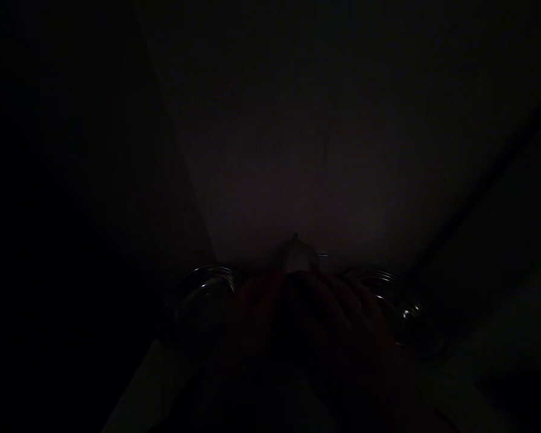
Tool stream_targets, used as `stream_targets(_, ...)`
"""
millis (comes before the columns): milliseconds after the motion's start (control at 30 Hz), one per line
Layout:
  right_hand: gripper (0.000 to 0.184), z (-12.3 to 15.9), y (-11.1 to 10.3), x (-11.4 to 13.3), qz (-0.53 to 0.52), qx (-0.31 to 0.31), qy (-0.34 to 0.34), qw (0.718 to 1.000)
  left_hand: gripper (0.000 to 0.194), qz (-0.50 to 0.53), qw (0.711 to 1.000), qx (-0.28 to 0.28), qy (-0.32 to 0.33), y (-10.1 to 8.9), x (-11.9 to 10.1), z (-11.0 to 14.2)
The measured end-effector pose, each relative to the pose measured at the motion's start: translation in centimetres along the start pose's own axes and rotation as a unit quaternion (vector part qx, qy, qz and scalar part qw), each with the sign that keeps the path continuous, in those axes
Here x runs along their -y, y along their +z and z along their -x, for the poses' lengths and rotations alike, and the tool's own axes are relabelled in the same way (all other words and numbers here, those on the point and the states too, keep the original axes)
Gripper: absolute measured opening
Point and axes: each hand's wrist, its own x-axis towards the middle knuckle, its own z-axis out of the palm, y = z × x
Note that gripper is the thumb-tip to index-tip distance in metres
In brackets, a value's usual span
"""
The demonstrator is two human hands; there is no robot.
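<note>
A pale rounded thing (299, 257) can be made out low in the middle of the view, just beyond the fingertips, with a small dark tip pointing away from the person. It's super dark, so what it is can't really be told. The left hand (255, 304) is seen on one side below it and the right hand (342, 307) on the other, fingers stretched toward it. Whether it's gripped by either hand, or how wide each grip is, can't be told. The hands are flanked by two shiny round dishes: the left dish (201, 307) near the left hand, the right dish (408, 319) near the right. Behind everything, a dim flat surface (288, 192) is shown.
</note>
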Motion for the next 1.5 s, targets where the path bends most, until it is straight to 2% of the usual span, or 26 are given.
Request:
stream_targets(167,0.039,-0.3,-0.2,-1.3,0.012,0.048,0.013,0.999,0.033,-0.01,1.0,-0.025,0.001,0.1,0.2,0.3)
stream_targets(300,0.039,-0.2,-0.1,-1.5,0.023,0.043,0.0,0.999,0.03,-0.019,1.0,-0.009,-0.001,-0.2,0.5,-0.2)
stream_targets(467,0.037,0.0,-0.2,-0.2,-0.009,0.029,0.003,1.0,0.035,-0.005,0.999,-0.041,-0.004,-0.5,0.5,-0.7)
stream_targets(700,0.038,-0.3,-0.1,-1.9,0.008,0.031,0.007,0.999,0.031,-0.024,0.999,-0.034,0.016,-0.3,0.4,0.2)
stream_targets(800,0.037,-0.1,-0.2,-1.5,0.0,0.028,0.002,1.0,0.034,-0.006,1.0,-0.013,0.006,-0.2,0.5,0.0)
stream_targets(900,0.035,0.1,-0.4,-0.6,-0.018,0.017,-0.007,1.0,0.039,0.006,1.0,-0.013,0.007,-0.4,0.5,-0.5)
stream_targets(1000,0.036,0.0,-0.5,-0.9,-0.026,0.013,-0.023,0.999,0.039,-0.011,1.0,-0.021,0.017,-0.5,0.5,-0.7)
stream_targets(1167,0.037,-0.2,-0.1,-2.1,0.001,0.016,0.015,1.0,0.033,-0.017,0.999,-0.027,0.016,-0.2,0.6,0.1)
stream_targets(1233,0.036,-0.1,0.0,-1.7,-0.001,0.011,0.028,1.0,0.029,-0.008,0.999,-0.034,0.012,0.0,0.4,0.4)
stream_targets(1400,0.038,0.0,-0.1,-0.2,0.001,-0.025,0.002,1.0,0.032,0.013,0.999,-0.049,-0.019,0.0,-0.1,0.1)
stream_targets(1500,0.037,-0.2,-0.2,-0.8,-0.004,0.007,0.026,1.0,0.036,-0.009,0.998,-0.041,-0.036,-0.3,-0.1,-0.2)
